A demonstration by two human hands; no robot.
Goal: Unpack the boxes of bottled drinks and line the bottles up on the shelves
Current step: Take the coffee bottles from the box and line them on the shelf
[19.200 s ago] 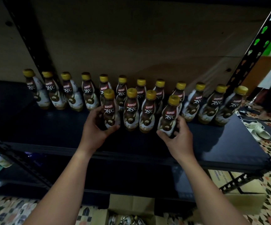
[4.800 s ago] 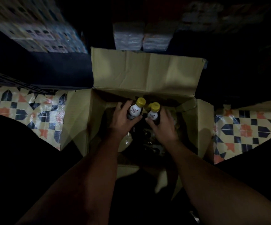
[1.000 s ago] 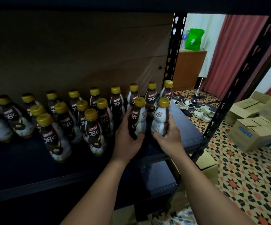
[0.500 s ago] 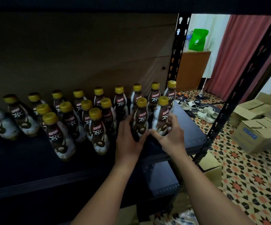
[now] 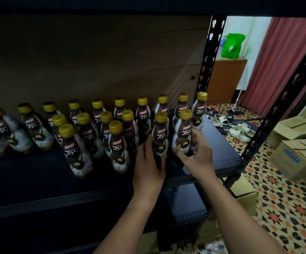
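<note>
- Pretty dim overall, esp. the dark blue-black metal shelf board (image 5: 38,180) and everything under it, basically black.
- Light comes from the right, w/ the white wall (image 5: 254,33) and dusty-red curtain (image 5: 284,61) way brighter than the rest.
- Small brown coffee bottles with yellow screw caps (image 5: 115,143): caps catch a dull glow, labels on the far-left ones are soft and smeary.
- Wide-angle warp at the edges; the black perforated steel upright (image 5: 284,107) leans hard.
- Patterned orange-and-black floor tiles (image 5: 285,208) are lit ok, a bit noisy.
</note>
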